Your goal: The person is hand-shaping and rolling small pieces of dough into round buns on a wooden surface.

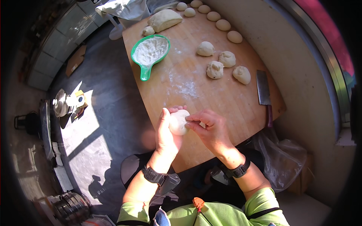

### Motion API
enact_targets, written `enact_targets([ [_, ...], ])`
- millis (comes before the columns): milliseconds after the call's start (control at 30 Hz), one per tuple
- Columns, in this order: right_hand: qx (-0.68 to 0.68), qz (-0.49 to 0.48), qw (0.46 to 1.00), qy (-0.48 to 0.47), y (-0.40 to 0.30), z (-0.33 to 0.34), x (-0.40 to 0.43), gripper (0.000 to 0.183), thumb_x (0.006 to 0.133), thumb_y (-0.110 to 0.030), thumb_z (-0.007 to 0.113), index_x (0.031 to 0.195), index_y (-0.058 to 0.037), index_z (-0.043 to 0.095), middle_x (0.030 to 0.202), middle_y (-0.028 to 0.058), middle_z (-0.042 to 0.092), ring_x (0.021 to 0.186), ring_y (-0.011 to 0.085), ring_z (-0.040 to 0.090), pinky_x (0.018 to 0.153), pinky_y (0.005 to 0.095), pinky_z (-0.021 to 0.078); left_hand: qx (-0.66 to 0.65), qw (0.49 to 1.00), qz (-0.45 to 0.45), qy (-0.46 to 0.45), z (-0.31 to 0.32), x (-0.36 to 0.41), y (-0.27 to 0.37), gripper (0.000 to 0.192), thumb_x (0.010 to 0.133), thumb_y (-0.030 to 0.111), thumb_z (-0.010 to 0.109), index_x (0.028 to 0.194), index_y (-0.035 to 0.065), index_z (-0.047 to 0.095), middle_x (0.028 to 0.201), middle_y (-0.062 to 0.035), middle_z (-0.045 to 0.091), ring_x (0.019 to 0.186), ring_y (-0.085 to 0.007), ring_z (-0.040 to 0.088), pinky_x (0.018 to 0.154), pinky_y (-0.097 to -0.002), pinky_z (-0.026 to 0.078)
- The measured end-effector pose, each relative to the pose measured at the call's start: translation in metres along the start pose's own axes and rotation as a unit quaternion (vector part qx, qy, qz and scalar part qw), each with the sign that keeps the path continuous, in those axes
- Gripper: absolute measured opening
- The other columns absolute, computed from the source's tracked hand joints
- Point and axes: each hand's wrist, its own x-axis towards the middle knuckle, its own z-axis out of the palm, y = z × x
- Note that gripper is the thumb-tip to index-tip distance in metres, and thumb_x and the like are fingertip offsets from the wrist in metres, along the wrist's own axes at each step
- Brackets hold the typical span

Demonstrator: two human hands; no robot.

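A smooth ball of pale dough (178, 123) rests in my left hand (167, 132), with the thumb along its near left side. My right hand (209, 124) pinches the right edge of that dough between thumb and forefinger. Both hands are above the front part of a wooden board (164, 93). Past them lie several rough dough lumps (215, 69) on the right half of the board. A green scoop-shaped bowl (145, 72) holding white flour (150, 50) stands at the left edge.
A cleaver (263, 87) lies near the board's right edge, its handle towards me. Several smooth dough balls (223, 25) line the far right edge by the wall (254, 31). A large dough piece (165, 20) sits at the far left. Loose flour (185, 87) dusts the middle.
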Motion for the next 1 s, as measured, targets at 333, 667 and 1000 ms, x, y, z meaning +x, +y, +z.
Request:
enact_targets([
  [333, 0.065, 0.01, 0.998, 0.004, 0.006, 0.002, 0.001, 0.014, 0.078, 0.0, 0.071, 0.091, -0.004, 0.071, 0.083, 0.0058, 0.065, 0.07, 0.0131, 0.06, 0.059, 0.0247, 0.0465, 0.086, 0.995, -0.056, -0.001, 0.01, 0.002, 0.001, 0.053, 0.098, 0.047, 0.034, 0.127, 0.0051, 0.049, 0.126, -0.0105, 0.052, 0.117, -0.0232, 0.051, 0.095, -0.0429, 0.045],
  [667, -0.023, -0.008, 1.0, 0.012, 0.005, -0.009, 0.005, 0.012, 0.076, -0.004, 0.069, 0.088, -0.0049, 0.07, 0.081, 0.0116, 0.064, 0.072, 0.0271, 0.064, 0.063, 0.0332, 0.0504, 0.053, 0.994, -0.092, 0.002, 0.012, -0.002, 0.003, 0.042, 0.098, 0.042, 0.039, 0.118, 0.0073, 0.052, 0.124, -0.0118, 0.054, 0.114, -0.025, 0.053, 0.096, -0.0455, 0.045],
  [1000, 0.008, 0.018, 1.0, 0.006, 0.005, -0.004, 0.002, 0.012, 0.076, -0.002, 0.071, 0.088, -0.0045, 0.07, 0.079, 0.0074, 0.063, 0.071, 0.0176, 0.06, 0.061, 0.0279, 0.0468, 0.008, 0.998, -0.03, 0.062, 0.018, 0.001, -0.001, 0.035, 0.095, 0.033, 0.047, 0.112, 0.0034, 0.054, 0.119, -0.0099, 0.055, 0.112, -0.0235, 0.052, 0.099, -0.0378, 0.039],
])
